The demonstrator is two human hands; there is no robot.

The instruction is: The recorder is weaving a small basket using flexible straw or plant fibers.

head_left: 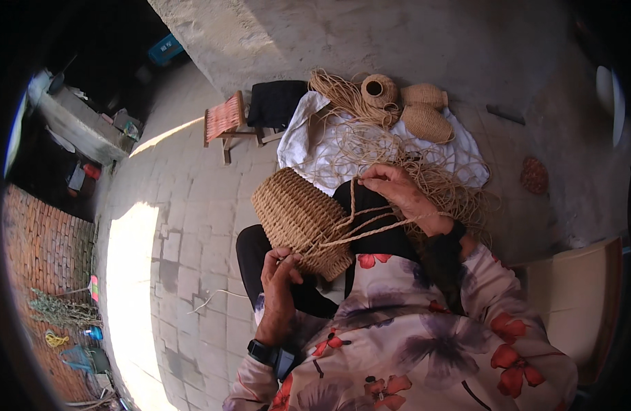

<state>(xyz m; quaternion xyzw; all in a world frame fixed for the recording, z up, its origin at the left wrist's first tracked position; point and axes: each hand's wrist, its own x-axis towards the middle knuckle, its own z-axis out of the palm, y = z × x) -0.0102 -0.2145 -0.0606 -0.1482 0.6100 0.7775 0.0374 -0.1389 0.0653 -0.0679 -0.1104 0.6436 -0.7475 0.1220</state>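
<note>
A tan woven basket [298, 209] lies tilted across my lap, with rows of twisted cord round its wall. My left hand [280, 274] grips the basket at its lower left edge, thumb and fingers pressed on the weave. To the upper right, my right hand [397, 190] pinches a strand of straw cord [353, 198]. Cords run from the basket's side toward my right hand, and one passes by my right wrist. The inside of the basket is mostly hidden.
A white cloth [305, 137] on the paved floor carries loose cord [391, 147] and several finished woven vessels [428, 123]. Beyond my knees stands a folding stool [224, 122] beside a black cloth [276, 103]. A red mesh bundle [534, 175] lies at the right.
</note>
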